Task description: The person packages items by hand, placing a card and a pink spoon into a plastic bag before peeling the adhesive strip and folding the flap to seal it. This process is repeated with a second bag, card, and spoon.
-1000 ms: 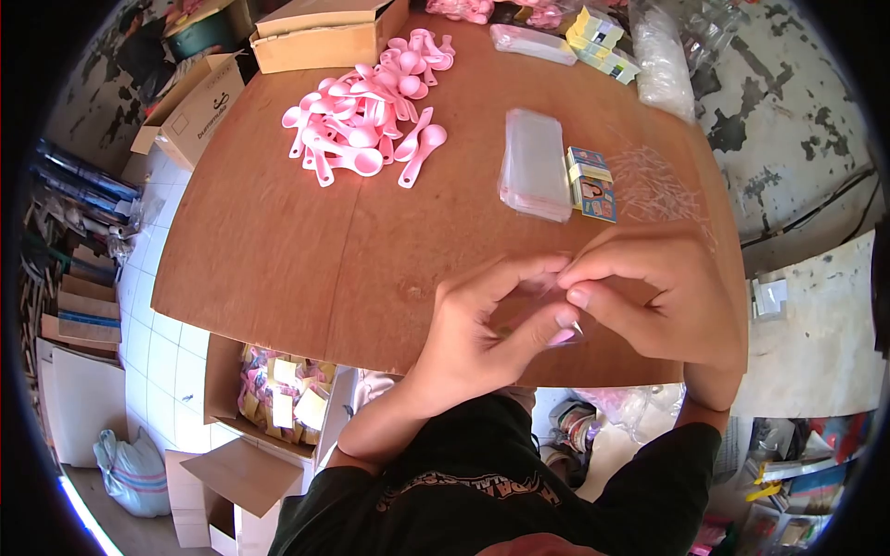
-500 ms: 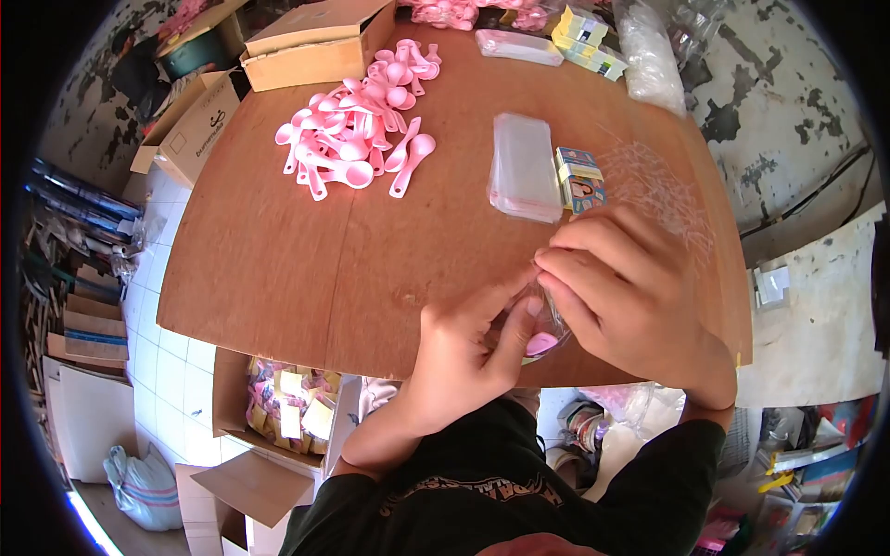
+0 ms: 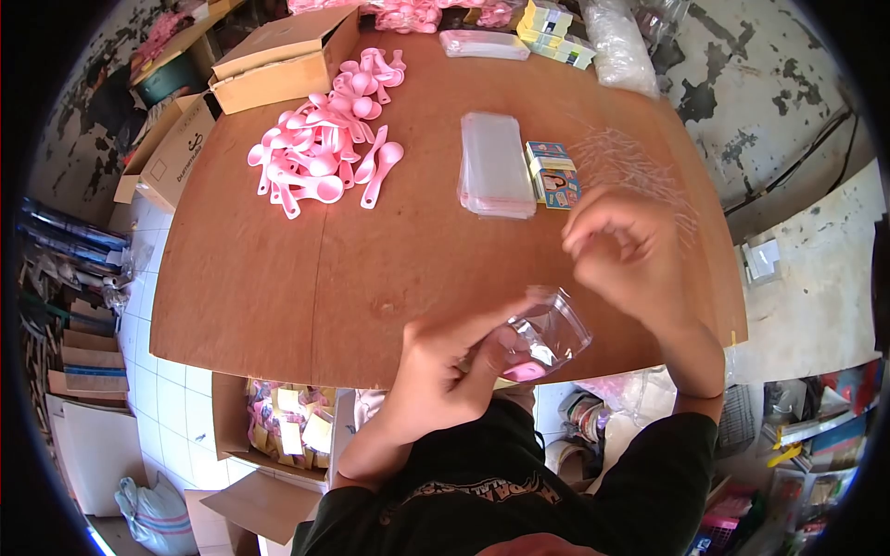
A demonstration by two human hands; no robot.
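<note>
My left hand (image 3: 443,371) is closed, pinching a clear plastic bag (image 3: 553,330) between thumb and index finger over the table's near edge. A pink piece (image 3: 525,371) shows inside the bag's lower end, partly covered by my thumb. Away from the bag, my right hand (image 3: 630,246) is raised with its fingers curled together; I cannot tell what is pinched in it. Just beyond it lie a banded stack of printed cards (image 3: 553,176) and a scatter of thin clear strips (image 3: 623,159). Left of the cards is a stack of flat clear bags (image 3: 497,165).
A heap of pink spoons (image 3: 320,148) covers part of the brown table (image 3: 389,269) at left. Behind it stands a cardboard box (image 3: 278,69). Farther back are more bags (image 3: 484,44), yellow card stacks (image 3: 556,35) and a plastic roll (image 3: 619,46). An open carton (image 3: 232,422) sits below.
My right hand has come away from the bag, moving up and slightly right. The bag now shows spread out in my left hand. The whole view has shifted a little.
</note>
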